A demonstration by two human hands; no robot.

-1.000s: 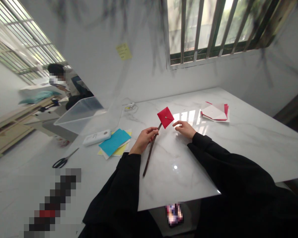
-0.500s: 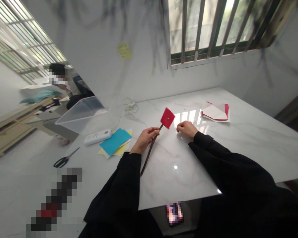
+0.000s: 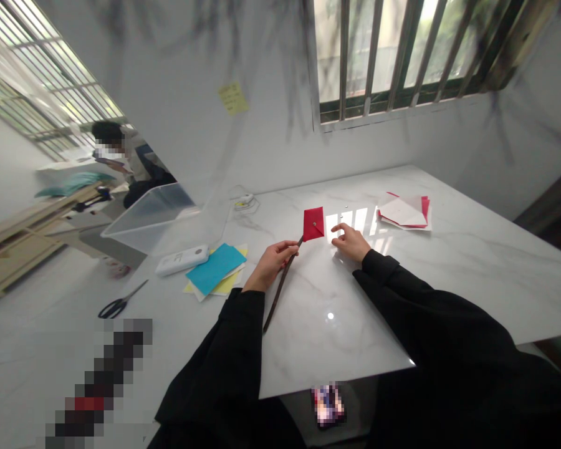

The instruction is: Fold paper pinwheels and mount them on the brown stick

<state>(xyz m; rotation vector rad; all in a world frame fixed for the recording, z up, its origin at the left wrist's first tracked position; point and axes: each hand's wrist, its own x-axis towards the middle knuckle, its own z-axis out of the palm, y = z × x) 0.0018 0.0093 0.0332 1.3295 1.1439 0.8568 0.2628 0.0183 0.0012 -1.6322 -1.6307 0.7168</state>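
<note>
My left hand (image 3: pixel 275 262) pinches the dark brown stick of a small pinwheel (image 3: pixel 280 285) near its top. At the stick's upper end is the pinwheel's red, square, folded head (image 3: pixel 313 224), with a small shiny pin at its centre. The stick leans, its lower end pointing back toward me. To the right of the red head, my right hand (image 3: pixel 352 243) is held just over the table, thumb and index finger apart with nothing between them. It does not touch the pinwheel.
On the white marble table (image 3: pixel 378 312) lie red and white paper sheets (image 3: pixel 404 212), blue and yellow paper (image 3: pixel 215 268), a white device (image 3: pixel 182 260), scissors (image 3: pixel 121 301) and a thin cable (image 3: pixel 245 202). A clear plastic bin (image 3: pixel 154 218) stands left. A person sits beyond it.
The red head has turned on its pin from a diamond position to a nearly upright square. My right hand's thumb and index finger have spread apart. The left hand keeps its hold.
</note>
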